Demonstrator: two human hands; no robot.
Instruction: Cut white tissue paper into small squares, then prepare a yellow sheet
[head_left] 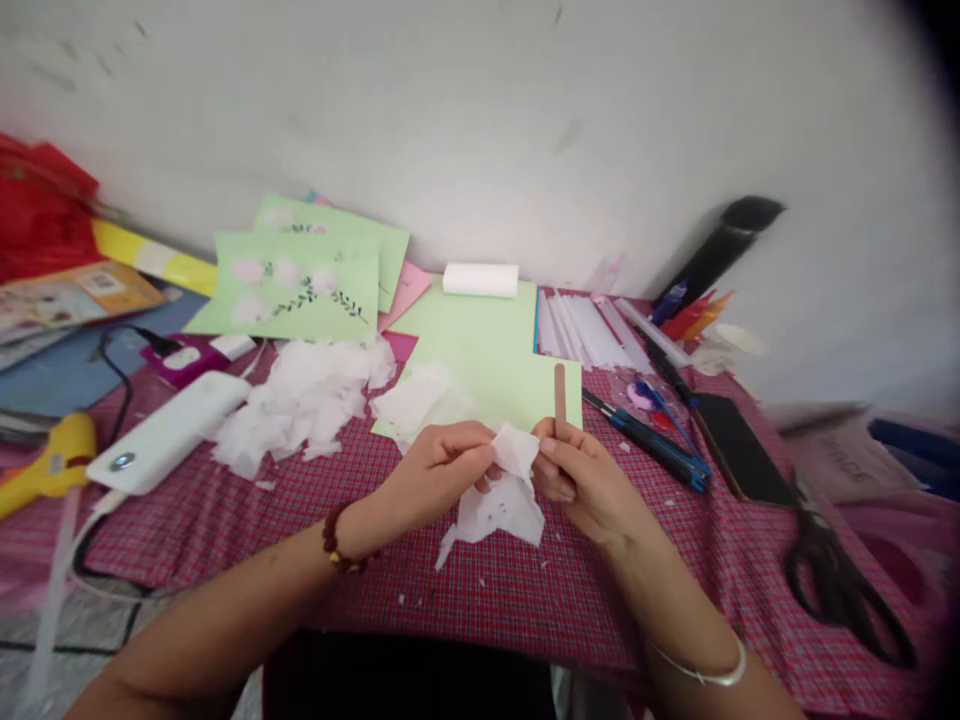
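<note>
The left hand (454, 460) and the right hand (585, 470) face each other just below the centre of the frame, with the paper (516, 448) in the narrow space between them. The left hand pinches the left edge of the paper between thumb and fingers. The right hand is closed on the lower end of the stick (560, 390); its fingertips also meet the right edge of the paper, though whether they grip that edge cannot be told. The governing relation is stick to paper: the stick stands to the upper right of the paper, apart from it, its long axis close to vertical in the frame and its rounded free end pointing to the top. The paper spans the gap from left to right, so its line runs roughly across that of the stick. Of the two hands, the right is nearer to the stick, since it holds it; both are at the paper. A loose sheet (499, 515) shows directly below the paper, over the worktop (450, 600); whether the two are joined cannot be told. The green card (480, 340) lies beyond the hands, towards the upper centre of the frame, and the free end of the stick overlaps its right part in view. The white pile (300, 395) lies left of centre, well apart from the right hand.
</note>
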